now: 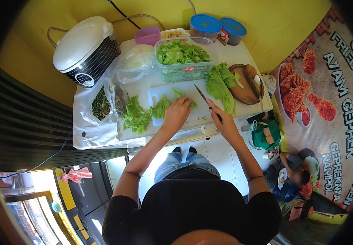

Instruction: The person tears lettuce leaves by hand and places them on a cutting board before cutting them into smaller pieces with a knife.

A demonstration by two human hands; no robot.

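Observation:
My right hand (pixel 225 119) is wrapped round the handle of a knife (pixel 202 94), its blade pointing up and to the left over a white cutting board (pixel 160 90). My left hand (pixel 178 112) presses down on a lettuce leaf (pixel 160 108) lying on the board, fingers bent over it. Small green cut bits (pixel 178 93) lie just past those fingertips. Left of the board rests a frilly loose leaf (pixel 137 116); a larger lettuce leaf (pixel 220 87) lies on its right side. Behind the board stands a clear plastic tub (pixel 186 72) filled with torn lettuce.
A rice cooker (pixel 84 49) stands at the back left, near plastic bags (pixel 110 98) with greens. Blue-lidded containers (pixel 205 23) and a pink tub (pixel 148 36) line the wall. At right is a wooden mortar (pixel 243 87). A person (pixel 292 171) sits low at the right.

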